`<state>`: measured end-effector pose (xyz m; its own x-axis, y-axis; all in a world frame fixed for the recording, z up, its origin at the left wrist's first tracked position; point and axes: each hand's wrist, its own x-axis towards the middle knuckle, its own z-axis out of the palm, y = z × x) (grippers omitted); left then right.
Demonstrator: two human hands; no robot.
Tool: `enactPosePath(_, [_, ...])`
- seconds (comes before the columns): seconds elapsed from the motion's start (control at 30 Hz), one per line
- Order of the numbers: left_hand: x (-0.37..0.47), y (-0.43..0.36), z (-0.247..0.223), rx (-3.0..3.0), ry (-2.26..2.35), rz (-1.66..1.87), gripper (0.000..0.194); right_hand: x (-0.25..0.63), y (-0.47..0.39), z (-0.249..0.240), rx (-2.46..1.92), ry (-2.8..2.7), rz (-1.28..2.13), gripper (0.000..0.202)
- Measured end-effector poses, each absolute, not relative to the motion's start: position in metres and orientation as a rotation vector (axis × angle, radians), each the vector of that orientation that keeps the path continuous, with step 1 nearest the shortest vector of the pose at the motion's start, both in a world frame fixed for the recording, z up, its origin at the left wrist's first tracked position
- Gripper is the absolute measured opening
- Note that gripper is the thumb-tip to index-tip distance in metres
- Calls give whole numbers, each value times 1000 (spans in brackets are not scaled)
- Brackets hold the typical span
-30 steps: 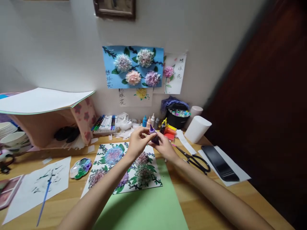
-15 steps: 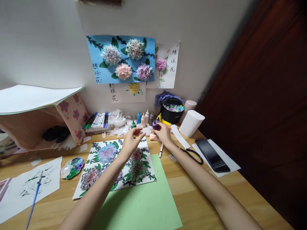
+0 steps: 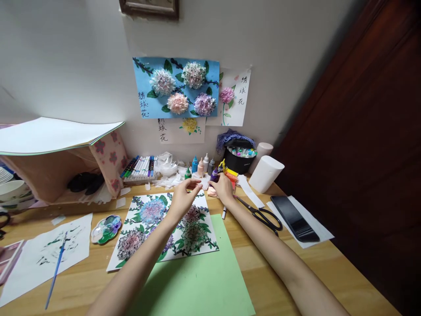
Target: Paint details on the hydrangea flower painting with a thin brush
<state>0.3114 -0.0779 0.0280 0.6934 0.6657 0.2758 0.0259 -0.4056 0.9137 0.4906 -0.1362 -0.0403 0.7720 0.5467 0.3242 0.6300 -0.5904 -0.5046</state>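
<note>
My right hand [image 3: 224,189] has its fingers closed around a small purple bottle [image 3: 214,174], partly hidden by the fingers. To its left, my left hand [image 3: 184,199] is held above the upper part of a flower picture [image 3: 140,219], thumb and forefinger apart, with nothing visible between them. Fluffy blue, pink, purple and green blossoms with painted leaves cover this white sheet. It overlaps a green sheet [image 3: 204,285]. Pale pink paper [image 3: 212,192] lies just below the purple bottle. A green bottle [image 3: 187,174] stands behind my left fingertips.
Several paint bottles [image 3: 200,167] and markers [image 3: 141,167] stand at the back. Black scissors [image 3: 263,217], a phone [image 3: 294,219] and a white container [image 3: 266,174] are at right. A palette [image 3: 106,229] and a brush [image 3: 56,272] lie left.
The view has shifted, so the scene sits slightly lower and farther right. The purple bottle has moved slightly left and nearer with my right hand. My left hand remains apart from it.
</note>
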Motion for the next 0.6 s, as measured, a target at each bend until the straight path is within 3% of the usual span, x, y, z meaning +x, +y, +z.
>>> enactPosePath(0.23, [301,-79,32,1983,464,663,24,482,-156,8,-2496,-1093,-387,17])
enactPosePath(0.37, [296,-80,31,2001,484,704,20,501,-133,54,-2448,-1427,-524,27])
enactPosePath(0.6, [279,-78,39,2101,472,675,16,536,-49,80,-2599,-2000,-329,20])
